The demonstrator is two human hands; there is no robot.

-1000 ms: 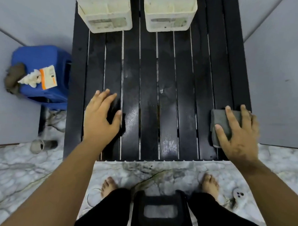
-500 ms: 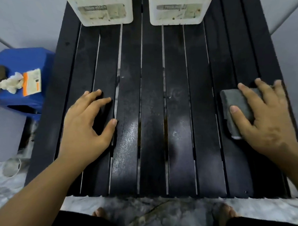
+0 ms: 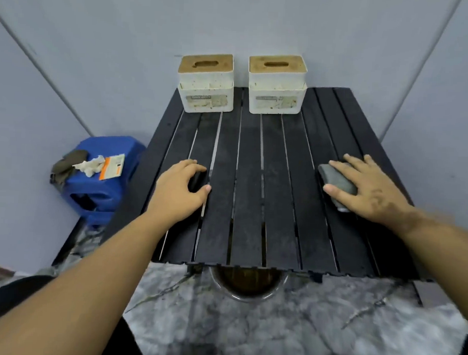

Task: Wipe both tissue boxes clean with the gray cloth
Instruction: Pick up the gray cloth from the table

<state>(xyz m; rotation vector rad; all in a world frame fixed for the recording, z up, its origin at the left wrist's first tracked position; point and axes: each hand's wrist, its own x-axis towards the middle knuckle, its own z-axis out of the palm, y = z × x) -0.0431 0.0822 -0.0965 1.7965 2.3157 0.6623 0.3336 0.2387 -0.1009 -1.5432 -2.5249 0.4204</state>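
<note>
My left hand (image 3: 177, 192) rests on the slatted table (image 3: 249, 205), fingers loosely curled, holding nothing. Both tissue boxes (image 3: 206, 83) (image 3: 277, 84) sit at the far edge, stained, unwiped. My right hand (image 3: 366, 187) lies flat on the gray cloth (image 3: 335, 176), fingers spread. Step: picking up the cloth. Next: grip it, reach forward.

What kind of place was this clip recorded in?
Probably a home corner or utility area, not a workshop: a black slatted table set against plain gray walls, a marble-patterned floor, and a blue plastic stool with rags on it beside the table.
</note>
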